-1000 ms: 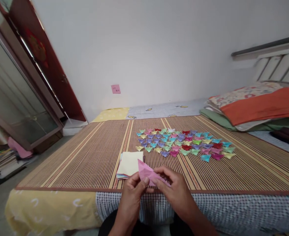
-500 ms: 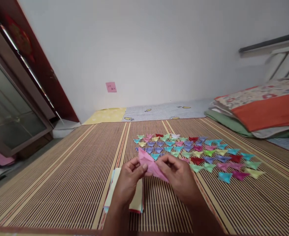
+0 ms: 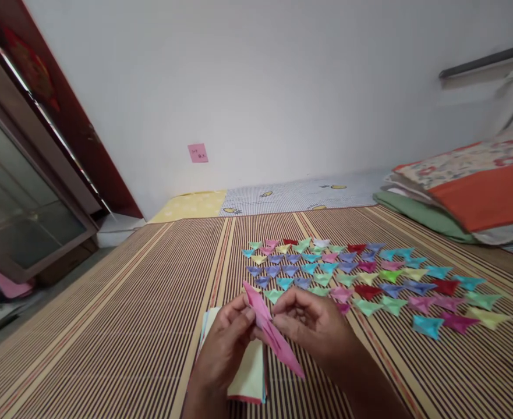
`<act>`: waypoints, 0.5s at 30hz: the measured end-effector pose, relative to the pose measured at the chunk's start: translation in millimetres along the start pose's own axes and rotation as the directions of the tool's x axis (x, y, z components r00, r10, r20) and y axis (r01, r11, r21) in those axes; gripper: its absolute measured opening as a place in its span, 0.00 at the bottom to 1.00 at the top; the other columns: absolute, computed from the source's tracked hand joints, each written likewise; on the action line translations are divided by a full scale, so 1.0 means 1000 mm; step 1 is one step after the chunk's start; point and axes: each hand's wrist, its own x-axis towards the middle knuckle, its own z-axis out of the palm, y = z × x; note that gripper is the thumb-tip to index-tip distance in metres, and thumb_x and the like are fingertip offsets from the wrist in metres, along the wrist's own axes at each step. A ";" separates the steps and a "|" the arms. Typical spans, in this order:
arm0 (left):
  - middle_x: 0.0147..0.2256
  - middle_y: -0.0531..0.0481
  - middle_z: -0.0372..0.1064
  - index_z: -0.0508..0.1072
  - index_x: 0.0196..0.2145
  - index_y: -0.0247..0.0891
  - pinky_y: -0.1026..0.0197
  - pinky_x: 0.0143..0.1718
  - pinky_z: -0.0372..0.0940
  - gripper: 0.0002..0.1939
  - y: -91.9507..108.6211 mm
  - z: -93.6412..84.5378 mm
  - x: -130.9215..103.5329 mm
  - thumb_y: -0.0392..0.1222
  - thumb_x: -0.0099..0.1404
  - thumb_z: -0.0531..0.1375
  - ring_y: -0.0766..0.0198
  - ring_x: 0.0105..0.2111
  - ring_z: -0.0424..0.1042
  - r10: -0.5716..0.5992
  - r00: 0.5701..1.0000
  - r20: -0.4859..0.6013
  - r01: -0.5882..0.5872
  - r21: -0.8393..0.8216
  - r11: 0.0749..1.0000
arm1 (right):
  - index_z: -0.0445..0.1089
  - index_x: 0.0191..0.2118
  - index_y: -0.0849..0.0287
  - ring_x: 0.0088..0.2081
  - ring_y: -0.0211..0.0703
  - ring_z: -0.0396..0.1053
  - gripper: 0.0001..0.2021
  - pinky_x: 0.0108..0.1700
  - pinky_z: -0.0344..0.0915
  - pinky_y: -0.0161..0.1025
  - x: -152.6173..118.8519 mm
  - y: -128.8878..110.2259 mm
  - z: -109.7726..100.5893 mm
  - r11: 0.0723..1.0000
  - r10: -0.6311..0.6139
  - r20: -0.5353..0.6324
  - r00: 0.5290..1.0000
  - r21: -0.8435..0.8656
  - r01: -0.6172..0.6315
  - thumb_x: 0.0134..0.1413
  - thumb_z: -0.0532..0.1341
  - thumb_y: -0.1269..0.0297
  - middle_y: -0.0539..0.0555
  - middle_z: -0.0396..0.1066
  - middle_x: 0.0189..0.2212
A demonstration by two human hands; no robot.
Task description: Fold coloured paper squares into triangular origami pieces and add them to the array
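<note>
A folded pink paper (image 3: 278,340) slants between my two hands, one pointed end up at the left and the other down at the right. My left hand (image 3: 234,334) pinches its left side between thumb and fingers. On the paper's right edge, near its middle, the curled fingertips of my right hand (image 3: 311,320) meet it; their exact hold is partly hidden. A stack of coloured paper sheets (image 3: 250,375), pale yellow on top, lies under my left hand. Beyond my hands, several small folded paper pieces (image 3: 367,278) in many colours lie in rows.
The striped mat (image 3: 129,314) spreads under everything. Folded bedding (image 3: 487,186) is piled at the right. A pink note (image 3: 198,153) sticks to the white wall (image 3: 282,87). Patterned cloth (image 3: 282,199) runs along the wall's foot. A glass-panelled cabinet (image 3: 16,192) stands at the left.
The pink paper has turned to a steeper, narrower slant, its lower point now further down. My hands have shifted slightly with it. The camera view has moved a little.
</note>
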 end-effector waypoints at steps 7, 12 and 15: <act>0.30 0.51 0.72 0.81 0.38 0.35 0.69 0.32 0.66 0.09 0.001 -0.003 -0.001 0.43 0.63 0.69 0.70 0.28 0.69 -0.003 1.000 -0.020 0.004 0.066 0.998 | 0.71 0.31 0.58 0.25 0.35 0.61 0.02 0.27 0.59 0.33 0.001 -0.004 0.010 0.993 0.038 0.003 0.999 -0.109 -0.037 0.53 0.61 0.69 0.45 0.64 0.22; 0.30 0.52 0.72 0.79 0.41 0.38 0.67 0.34 0.65 0.10 0.004 0.006 -0.003 0.44 0.64 0.68 0.68 0.30 0.68 0.053 0.997 -0.049 -0.037 0.281 0.959 | 0.70 0.30 0.58 0.22 0.34 0.58 0.03 0.24 0.54 0.32 0.001 0.000 0.016 0.964 0.017 -0.023 1.000 -0.265 -0.023 0.52 0.60 0.71 0.44 0.62 0.20; 0.43 0.47 0.76 0.77 0.48 0.41 0.63 0.40 0.67 0.15 0.004 0.012 -0.004 0.51 0.68 0.64 0.61 0.40 0.73 0.100 0.989 -0.108 -0.054 0.365 0.929 | 0.71 0.29 0.58 0.23 0.36 0.60 0.07 0.26 0.56 0.34 0.002 0.005 0.019 0.917 -0.137 -0.094 0.986 -0.388 0.090 0.58 0.59 0.68 0.47 0.65 0.22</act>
